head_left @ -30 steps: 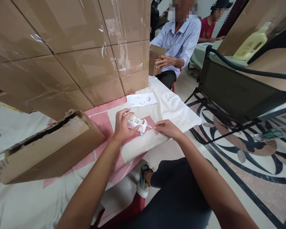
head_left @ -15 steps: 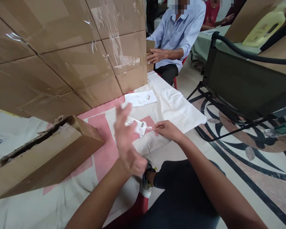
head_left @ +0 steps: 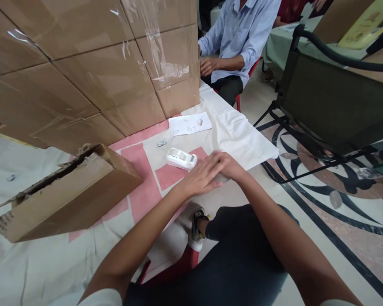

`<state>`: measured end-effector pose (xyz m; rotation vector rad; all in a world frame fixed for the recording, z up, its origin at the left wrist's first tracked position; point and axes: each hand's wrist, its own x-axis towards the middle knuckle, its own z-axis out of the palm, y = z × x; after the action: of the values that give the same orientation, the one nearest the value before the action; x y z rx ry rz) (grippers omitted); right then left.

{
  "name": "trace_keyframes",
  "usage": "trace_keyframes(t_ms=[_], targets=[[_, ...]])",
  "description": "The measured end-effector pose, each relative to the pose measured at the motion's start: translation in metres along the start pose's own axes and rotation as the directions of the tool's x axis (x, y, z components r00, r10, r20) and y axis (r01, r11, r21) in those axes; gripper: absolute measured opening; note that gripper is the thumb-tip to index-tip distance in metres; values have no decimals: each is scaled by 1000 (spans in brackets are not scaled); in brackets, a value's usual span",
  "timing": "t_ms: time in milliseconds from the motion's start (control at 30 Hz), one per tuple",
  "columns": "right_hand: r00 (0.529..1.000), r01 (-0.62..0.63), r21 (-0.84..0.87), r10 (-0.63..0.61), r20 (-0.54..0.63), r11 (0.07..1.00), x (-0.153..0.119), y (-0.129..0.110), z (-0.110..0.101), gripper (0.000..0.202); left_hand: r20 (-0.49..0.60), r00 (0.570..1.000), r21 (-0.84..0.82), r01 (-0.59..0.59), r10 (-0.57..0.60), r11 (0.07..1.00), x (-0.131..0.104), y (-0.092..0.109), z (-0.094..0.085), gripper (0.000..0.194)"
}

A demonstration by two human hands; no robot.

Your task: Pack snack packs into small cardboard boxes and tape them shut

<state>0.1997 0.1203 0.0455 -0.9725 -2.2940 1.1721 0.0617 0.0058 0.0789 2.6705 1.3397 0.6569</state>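
Note:
A white tape dispenser (head_left: pixel 181 159) lies on the pink and white cloth, just beyond my hands. My left hand (head_left: pixel 201 176) reaches to the right with its fingers stretched out, their tips meeting my right hand. My right hand (head_left: pixel 229 165) is at the cloth's near edge, its fingers bent and partly covered by the left; whatever it holds is hidden. Behind the dispenser are a paper slip (head_left: pixel 190 124) with small items on it and a small shiny bundle (head_left: pixel 162 143).
Stacked taped cartons (head_left: pixel 105 76) rise at the back left. An open cardboard box (head_left: pixel 79 195) lies at the left. A person in a blue shirt (head_left: pixel 239 38) sits beyond the table. A dark folding chair (head_left: pixel 338 97) stands at the right.
My left hand has moved right, away from above the dispenser, to meet my right hand. The clear strip between the dispenser and my right hand no longer shows. The view has shifted slightly.

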Motion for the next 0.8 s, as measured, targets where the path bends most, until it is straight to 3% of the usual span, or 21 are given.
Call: trace_keyframes(t_ms=[100, 200, 333, 533, 600, 667, 700, 733, 767, 800], targets=[[999, -34, 22, 35, -34, 999, -3, -3, -1, 26, -118, 987, 0, -109, 108, 994, 6, 4, 0, 68], [988, -141, 136, 149, -49, 981, -7, -6, -1, 23, -227, 945, 52, -228, 234, 972, 8, 22, -13, 52], [976, -215, 220, 212, 39, 952, -5, -9, -2, 14, -170, 958, 139, -208, 230, 968, -17, 32, -24, 46], [979, -205, 276, 202, 39, 939, -6, -11, -4, 26, -132, 991, 247, 17, 17, 969, -108, 33, -35, 33], [978, -207, 314, 202, 48, 927, -8, -13, -3, 28, -144, 988, 337, 100, -54, 936, -148, 35, -50, 33], [978, -208, 357, 206, 46, 911, -7, -18, -3, 29, -187, 974, 461, 204, -131, 864, -191, 34, -77, 39], [978, -204, 377, 205, 36, 904, -5, -23, -3, 28, -241, 957, 520, 270, -163, 810, -213, 32, -95, 46], [980, -192, 397, 200, 21, 898, -1, -29, -2, 28, -356, 897, 542, 427, -262, 724, -234, 28, -116, 56], [982, -172, 418, 188, 3, 892, 3, -37, -1, 27, -495, 799, 529, 588, -341, 612, -253, 24, -138, 65], [986, -145, 441, 168, -13, 886, 9, -47, 1, 26, -637, 671, 482, 731, -379, 484, -269, 19, -159, 71]])
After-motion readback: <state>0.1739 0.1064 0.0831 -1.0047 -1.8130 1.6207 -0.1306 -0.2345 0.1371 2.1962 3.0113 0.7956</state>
